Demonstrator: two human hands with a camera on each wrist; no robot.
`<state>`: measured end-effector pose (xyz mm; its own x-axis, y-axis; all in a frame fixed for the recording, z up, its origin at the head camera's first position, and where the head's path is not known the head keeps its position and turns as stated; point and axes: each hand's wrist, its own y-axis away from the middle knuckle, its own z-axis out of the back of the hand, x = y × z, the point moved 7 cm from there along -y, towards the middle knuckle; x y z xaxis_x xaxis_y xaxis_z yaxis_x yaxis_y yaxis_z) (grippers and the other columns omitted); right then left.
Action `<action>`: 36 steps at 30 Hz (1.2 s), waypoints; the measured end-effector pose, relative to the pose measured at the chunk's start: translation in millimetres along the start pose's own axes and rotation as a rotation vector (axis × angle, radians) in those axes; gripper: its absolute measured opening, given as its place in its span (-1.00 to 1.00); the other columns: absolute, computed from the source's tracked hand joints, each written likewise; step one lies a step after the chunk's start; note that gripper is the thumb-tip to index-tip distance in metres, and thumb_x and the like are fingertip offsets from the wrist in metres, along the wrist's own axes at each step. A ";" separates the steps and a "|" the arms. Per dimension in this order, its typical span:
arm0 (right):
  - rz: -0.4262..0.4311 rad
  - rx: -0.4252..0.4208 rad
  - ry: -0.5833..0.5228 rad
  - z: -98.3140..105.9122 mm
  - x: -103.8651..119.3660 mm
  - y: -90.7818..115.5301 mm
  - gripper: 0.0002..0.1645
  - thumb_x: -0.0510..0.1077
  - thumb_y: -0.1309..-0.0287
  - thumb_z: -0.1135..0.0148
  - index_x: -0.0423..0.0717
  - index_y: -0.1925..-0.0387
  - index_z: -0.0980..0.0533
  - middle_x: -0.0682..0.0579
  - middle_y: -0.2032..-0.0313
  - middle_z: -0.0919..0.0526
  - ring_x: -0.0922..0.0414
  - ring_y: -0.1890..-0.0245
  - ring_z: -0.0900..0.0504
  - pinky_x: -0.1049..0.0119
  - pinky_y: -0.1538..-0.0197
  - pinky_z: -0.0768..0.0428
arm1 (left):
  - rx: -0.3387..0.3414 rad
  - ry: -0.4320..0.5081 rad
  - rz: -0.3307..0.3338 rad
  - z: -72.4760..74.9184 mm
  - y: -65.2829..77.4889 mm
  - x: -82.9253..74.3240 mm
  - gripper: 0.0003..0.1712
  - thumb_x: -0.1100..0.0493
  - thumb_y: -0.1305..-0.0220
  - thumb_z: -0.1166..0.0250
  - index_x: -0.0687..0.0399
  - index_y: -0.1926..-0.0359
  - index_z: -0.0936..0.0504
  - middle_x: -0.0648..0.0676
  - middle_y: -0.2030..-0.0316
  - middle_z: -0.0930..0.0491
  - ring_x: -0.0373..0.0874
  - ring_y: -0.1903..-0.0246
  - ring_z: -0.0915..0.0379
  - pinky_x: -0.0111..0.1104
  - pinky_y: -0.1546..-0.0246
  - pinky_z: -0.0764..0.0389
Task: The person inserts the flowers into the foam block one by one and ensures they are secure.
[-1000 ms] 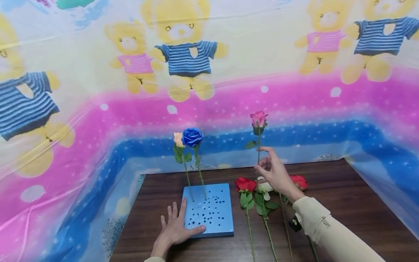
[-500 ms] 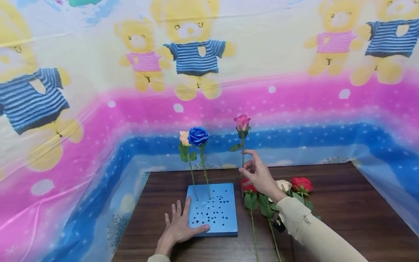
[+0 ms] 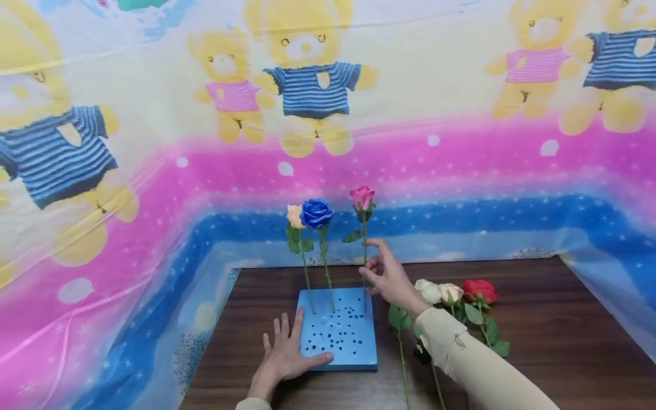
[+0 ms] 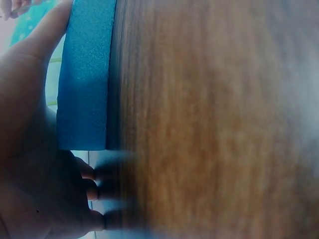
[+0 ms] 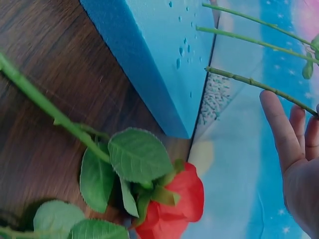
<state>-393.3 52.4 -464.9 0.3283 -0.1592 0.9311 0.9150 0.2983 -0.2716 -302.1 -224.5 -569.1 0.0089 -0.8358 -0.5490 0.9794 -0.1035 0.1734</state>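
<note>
My right hand (image 3: 393, 279) pinches the stem of a pink rose (image 3: 363, 197) between thumb and fingers, holding it upright over the back right part of a blue foam block (image 3: 353, 361). In the right wrist view, the stem's cut lower end (image 5: 208, 69) shows close to the block's holed face. A blue rose (image 3: 316, 213) and a peach rose (image 3: 294, 216) stand upright in the block near its back. My left hand (image 3: 282, 353) rests against the block's left side, its fingers spread and the thumb over the front left of the top.
Right of the block lie a red rose (image 5: 174, 199), a white rose (image 3: 429, 291), a cream rose (image 3: 451, 292) and another red rose (image 3: 479, 290), partly behind my right arm. A curtain (image 3: 410, 165) printed with bears hangs behind the brown table (image 3: 266, 285).
My right hand has carried the pink rose leftward and a little down, from above the lying roses to over the block. My left hand has stayed at the block; the head view has shifted slightly.
</note>
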 end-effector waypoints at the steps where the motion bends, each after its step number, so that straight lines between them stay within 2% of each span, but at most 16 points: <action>1: -0.001 0.004 -0.006 -1.8 -0.9 -0.4 -0.27 -0.22 -0.64 -0.30 0.42 -0.58 -0.28 -0.24 0.08 -0.59 -0.25 0.14 -0.71 -0.31 0.20 -0.83 | 0.001 0.000 0.000 -0.3 0.3 -0.4 0.62 -0.68 -0.12 -0.48 -0.12 -0.86 0.20 0.54 -0.74 0.26 0.58 -0.72 0.44 0.61 -0.53 0.37; 8: 0.018 0.011 -0.007 -9.4 -5.7 -3.6 -0.28 -0.21 -0.66 -0.28 0.38 -0.60 -0.28 -0.22 0.08 -0.60 -0.25 0.13 -0.72 -0.32 0.20 -0.83 | -0.004 -0.002 0.000 -1.3 2.5 -2.3 0.62 -0.69 -0.11 -0.48 -0.13 -0.86 0.19 0.53 -0.75 0.26 0.56 -0.73 0.44 0.60 -0.54 0.37; 18: 0.040 0.064 -0.057 -21.5 -11.8 -13.9 -0.30 -0.24 -0.66 -0.27 0.33 -0.58 -0.28 -0.23 0.04 -0.59 -0.19 0.10 -0.72 -0.23 0.18 -0.85 | -0.009 -0.006 0.004 -1.1 2.2 0.4 0.63 -0.71 -0.09 -0.47 -0.14 -0.86 0.19 0.51 -0.75 0.26 0.54 -0.73 0.44 0.58 -0.55 0.37; 23: 0.038 0.071 -0.038 -24.9 -14.4 -18.9 -0.30 -0.25 -0.66 -0.26 0.35 -0.58 -0.29 -0.24 0.03 -0.60 -0.18 0.10 -0.72 -0.17 0.19 -0.86 | -0.010 0.002 -0.001 -1.2 2.0 0.7 0.63 -0.71 -0.09 -0.47 -0.14 -0.86 0.19 0.50 -0.76 0.26 0.54 -0.73 0.44 0.58 -0.55 0.36; 28: 0.043 0.078 -0.030 -27.3 -16.0 -21.9 -0.31 -0.22 -0.66 -0.27 0.36 -0.57 -0.29 -0.26 0.03 -0.61 -0.24 0.10 -0.71 -0.24 0.18 -0.85 | -0.007 0.000 0.004 -0.7 2.6 1.0 0.62 -0.71 -0.09 -0.47 -0.14 -0.86 0.19 0.50 -0.76 0.27 0.53 -0.74 0.44 0.58 -0.56 0.36; 36: 0.030 0.085 0.003 -30.3 -22.9 -25.6 -0.30 -0.21 -0.65 -0.29 0.39 -0.57 -0.29 -0.23 0.04 -0.61 -0.26 0.07 -0.72 -0.12 0.20 -0.87 | -0.006 -0.006 0.006 0.3 2.7 0.4 0.63 -0.71 -0.09 -0.47 -0.15 -0.86 0.20 0.49 -0.76 0.27 0.52 -0.74 0.44 0.57 -0.57 0.36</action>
<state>-417.1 19.9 -486.6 0.3564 -0.1511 0.9220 0.8814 0.3818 -0.2781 -299.5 -225.3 -568.6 0.0134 -0.8397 -0.5429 0.9805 -0.0953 0.1717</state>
